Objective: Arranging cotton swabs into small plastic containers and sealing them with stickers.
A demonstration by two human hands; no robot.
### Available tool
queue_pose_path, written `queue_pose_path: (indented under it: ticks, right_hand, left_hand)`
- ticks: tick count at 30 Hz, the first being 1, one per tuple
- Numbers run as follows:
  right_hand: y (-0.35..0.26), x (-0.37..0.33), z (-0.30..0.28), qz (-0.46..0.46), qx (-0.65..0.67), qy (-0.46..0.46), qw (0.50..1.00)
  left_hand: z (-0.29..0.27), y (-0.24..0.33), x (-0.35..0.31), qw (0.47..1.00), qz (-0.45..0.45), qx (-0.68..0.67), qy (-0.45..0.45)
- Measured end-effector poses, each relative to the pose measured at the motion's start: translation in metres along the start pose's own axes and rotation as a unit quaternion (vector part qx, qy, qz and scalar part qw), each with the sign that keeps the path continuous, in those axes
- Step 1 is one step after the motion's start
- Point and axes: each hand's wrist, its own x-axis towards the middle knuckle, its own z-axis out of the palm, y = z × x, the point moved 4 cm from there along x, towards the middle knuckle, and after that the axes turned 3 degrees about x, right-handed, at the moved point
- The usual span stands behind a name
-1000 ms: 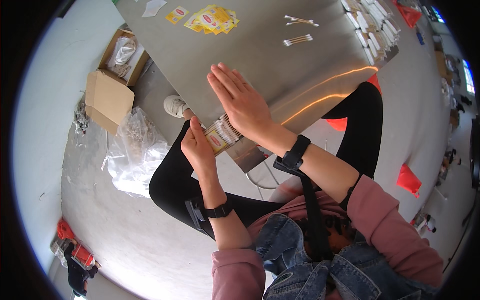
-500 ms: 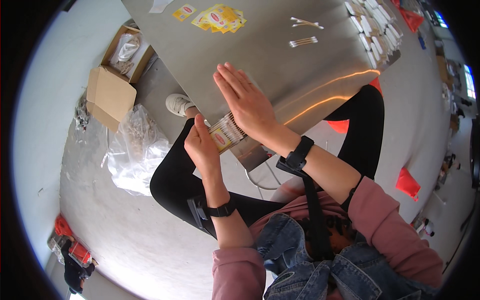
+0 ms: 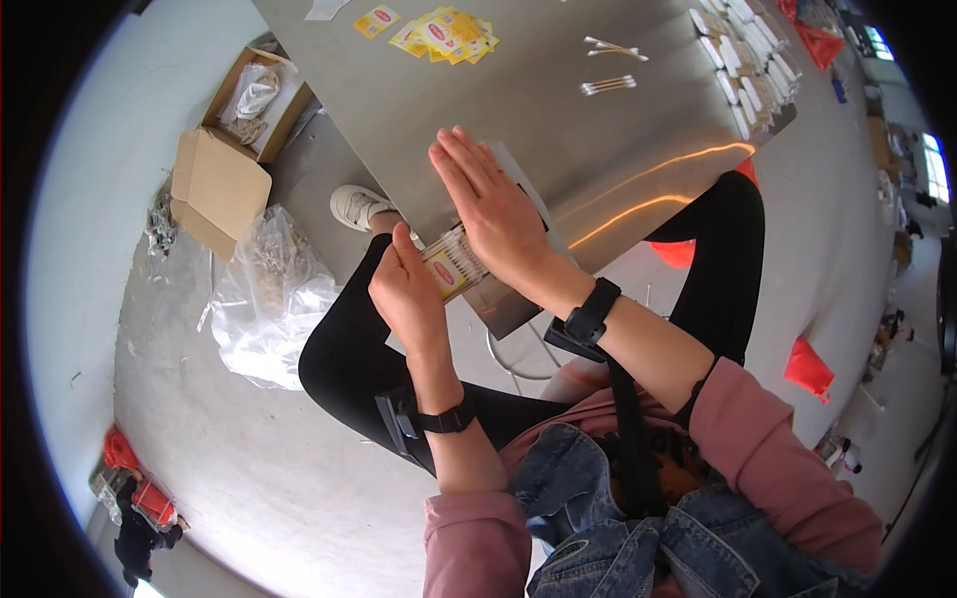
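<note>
My left hand [image 3: 409, 299] is closed round a flat pack of cotton swabs [image 3: 457, 261] near the table's near corner. A yellow label with a red oval shows on the pack, and a row of white swab tips points up and right. My right hand [image 3: 503, 219] is flat, its fingers stretched out and together. Its palm edge lies against the swab tips or very close to them; the exact contact is hidden. On the metal table [image 3: 429, 130], several loose cotton swabs [image 3: 610, 86] lie farther off to the right.
Yellow labels [image 3: 446, 35] lie piled at the table's far left. White packs [image 3: 748, 65] are stacked at its far right. An open cardboard box [image 3: 221, 189] and a clear plastic bag [image 3: 274, 319] sit on the floor to the left. Red cloth-like pieces [image 3: 809, 369] are at the right.
Both hands keep nearly the same pose at the swab pack. The view has shifted slightly, and a pale, flat patch beyond my right hand shows more plainly now.
</note>
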Motion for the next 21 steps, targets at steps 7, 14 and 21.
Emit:
queue_pose_path:
  ticks: [7,14,21]
  right_hand:
    - [0.000,0.000,0.000,0.001,0.006,-0.003,1.000]
    - [0.001,-0.002,0.002,0.000,-0.043,0.000,0.999]
    - [-0.002,-0.001,0.000,0.015,0.027,-0.003,1.000]
  left_hand:
    - [0.002,-0.005,0.001,1.000,0.007,0.001,0.001]
    - [0.006,-0.013,0.001,0.995,-0.011,-0.099,-0.011]
    - [0.001,-0.004,0.000,1.000,0.013,-0.022,0.005]
